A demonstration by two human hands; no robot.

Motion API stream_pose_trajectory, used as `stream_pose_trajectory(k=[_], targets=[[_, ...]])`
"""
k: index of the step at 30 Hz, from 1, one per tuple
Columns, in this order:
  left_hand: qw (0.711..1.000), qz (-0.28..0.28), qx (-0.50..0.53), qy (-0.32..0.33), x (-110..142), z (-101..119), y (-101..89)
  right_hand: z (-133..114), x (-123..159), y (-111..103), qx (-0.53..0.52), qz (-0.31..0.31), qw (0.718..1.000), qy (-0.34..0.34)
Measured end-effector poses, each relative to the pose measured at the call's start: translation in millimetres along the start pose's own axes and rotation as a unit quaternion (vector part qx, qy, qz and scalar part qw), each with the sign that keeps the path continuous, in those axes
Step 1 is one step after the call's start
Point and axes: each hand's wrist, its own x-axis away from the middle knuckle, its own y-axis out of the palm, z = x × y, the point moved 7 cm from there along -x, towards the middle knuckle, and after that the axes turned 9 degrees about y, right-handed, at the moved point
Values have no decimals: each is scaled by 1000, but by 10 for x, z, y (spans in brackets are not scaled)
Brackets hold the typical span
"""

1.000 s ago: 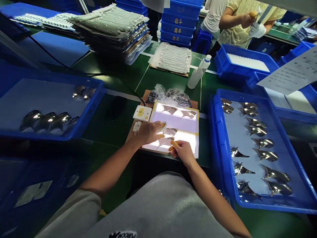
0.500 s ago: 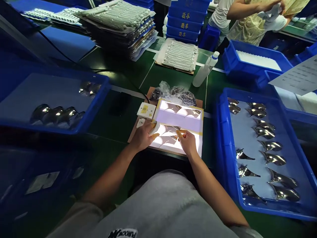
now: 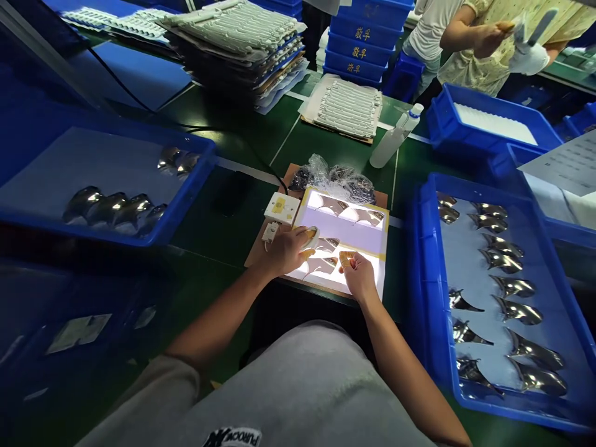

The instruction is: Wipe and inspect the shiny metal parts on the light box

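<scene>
My left hand [image 3: 289, 251], with yellow covers on its fingertips, is closed on a folded white cloth [image 3: 311, 239] over the left part of a lit white panel [image 3: 326, 231]. Right beside the cloth, two shiny curved metal pieces [image 3: 322, 266] lie one above the other on the glowing surface. My right hand [image 3: 358, 276] is just right of these pieces, its covered fingertips pressed together; whether anything is between them I cannot make out. Two more curved pieces [image 3: 367, 215] rest on the panel's far strip.
A blue tray [image 3: 421, 279] on the right holds several shiny pieces; another blue tray [image 3: 161, 230] on the left holds more. Behind the panel are a plastic-wrapped bundle [image 3: 335, 177] and a clear bottle [image 3: 391, 146]. A white switch box [image 3: 282, 208] sits left. A co-worker's hands [image 3: 507, 46] are far right.
My left hand with the cloth has moved right across the panel, nearer the pieces. My right fingertips have drawn slightly back from the upper piece's edge. The whole view has shifted slightly.
</scene>
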Motion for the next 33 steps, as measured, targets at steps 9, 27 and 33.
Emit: stream_pose_trajectory(k=[9, 27, 33], targets=[[993, -96, -61, 38, -87, 85, 79, -108, 152, 151, -73, -71, 995, -10], [989, 133, 54, -30, 513, 139, -91, -71, 54, 113, -36, -36, 999, -8], [998, 56, 18, -21, 655, 432, 141, -126, -67, 110, 32, -8, 999, -17]])
